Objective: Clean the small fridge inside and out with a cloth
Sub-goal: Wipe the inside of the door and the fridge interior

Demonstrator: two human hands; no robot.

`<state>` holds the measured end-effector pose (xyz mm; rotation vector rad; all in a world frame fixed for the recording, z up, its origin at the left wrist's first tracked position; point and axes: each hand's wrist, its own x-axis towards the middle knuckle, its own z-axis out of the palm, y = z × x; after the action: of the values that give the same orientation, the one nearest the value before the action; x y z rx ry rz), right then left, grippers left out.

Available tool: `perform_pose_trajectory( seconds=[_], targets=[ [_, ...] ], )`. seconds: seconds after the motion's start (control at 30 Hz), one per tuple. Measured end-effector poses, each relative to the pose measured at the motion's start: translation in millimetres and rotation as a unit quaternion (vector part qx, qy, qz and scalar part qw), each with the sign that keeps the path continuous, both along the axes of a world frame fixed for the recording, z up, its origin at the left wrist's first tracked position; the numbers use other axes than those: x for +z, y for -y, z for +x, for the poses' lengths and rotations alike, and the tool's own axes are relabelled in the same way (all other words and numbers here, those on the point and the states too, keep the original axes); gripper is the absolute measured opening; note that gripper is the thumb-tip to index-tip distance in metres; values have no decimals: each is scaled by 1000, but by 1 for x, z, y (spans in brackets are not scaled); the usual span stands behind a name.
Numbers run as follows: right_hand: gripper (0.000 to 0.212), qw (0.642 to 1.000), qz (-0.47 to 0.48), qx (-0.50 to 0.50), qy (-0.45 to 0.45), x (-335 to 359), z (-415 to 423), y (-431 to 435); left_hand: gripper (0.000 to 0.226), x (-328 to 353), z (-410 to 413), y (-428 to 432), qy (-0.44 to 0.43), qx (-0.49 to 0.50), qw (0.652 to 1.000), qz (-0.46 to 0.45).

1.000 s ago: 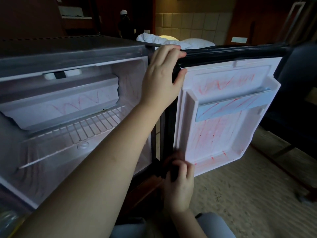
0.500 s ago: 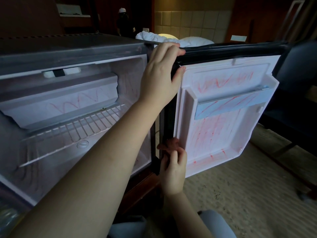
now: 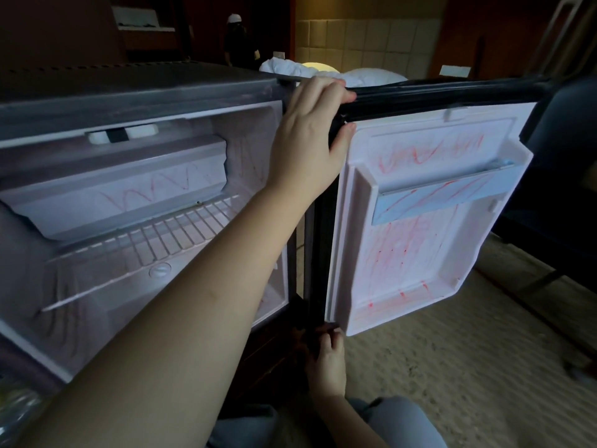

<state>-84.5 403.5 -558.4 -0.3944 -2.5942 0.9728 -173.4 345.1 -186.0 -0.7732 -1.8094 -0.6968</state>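
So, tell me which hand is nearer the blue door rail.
Left. The left hand grips the door's top hinge-side corner, above the rail; the right hand is at the bottom corner.

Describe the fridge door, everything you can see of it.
The fridge door stands swung open, its white plastic inner liner facing the camera. Red scribbles cover the liner and the pale blue shelf rail across it. A black gasket runs along its top edge. The left hand grips the top edge near the hinge, fingers over, thumb beneath. The right hand reaches its lower hinge-side corner; whether it holds anything is too dark to tell.
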Motion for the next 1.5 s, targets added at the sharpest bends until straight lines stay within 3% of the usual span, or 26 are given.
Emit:
perform_pose_trajectory(
  seconds=[0.07,0.17,0.33,0.47,0.53,0.63,0.73,0.83,1.03,1.17,1.3,1.5],
  targets=[
    [20,999,-16,8,-43,11,0,2,26,0,0,0,2,0,1000,-6],
    [27,988,-25,-7,-154,52,-6,15,26,1,0,0,6,-3,1000,4],
    [2,921,-34,-10,-387,178,-36,21,27,0,-2,2,15,-11,1000,-3],
    [11,882,-45,-4,-470,271,-47,18,28,2,-5,6,13,-14,1000,-22],
    [20,879,-49,-8,-473,279,-47,17,28,2,-5,8,16,-19,999,-32],
    [27,897,-46,4,-440,238,-41,19,28,3,-5,11,20,-30,999,-30],
    [23,933,-52,9,-356,173,-30,16,29,4,-3,12,38,-34,998,-40],
    [31,958,-59,26,-280,140,-9,7,32,5,-1,17,45,-48,996,-61],
    [12,903,-45,32,-427,244,16,-31,39,6,5,19,72,-48,994,-73],
    [35,874,-28,46,-483,335,16,-52,44,16,17,27,143,-63,984,-80],
    [45,892,-9,48,-449,378,-5,-55,61,16,42,48,172,-11,969,-179],
    [40,931,70,106,-343,343,-22,-22,59,-1,75,73,213,37,957,-191]
  ],
)
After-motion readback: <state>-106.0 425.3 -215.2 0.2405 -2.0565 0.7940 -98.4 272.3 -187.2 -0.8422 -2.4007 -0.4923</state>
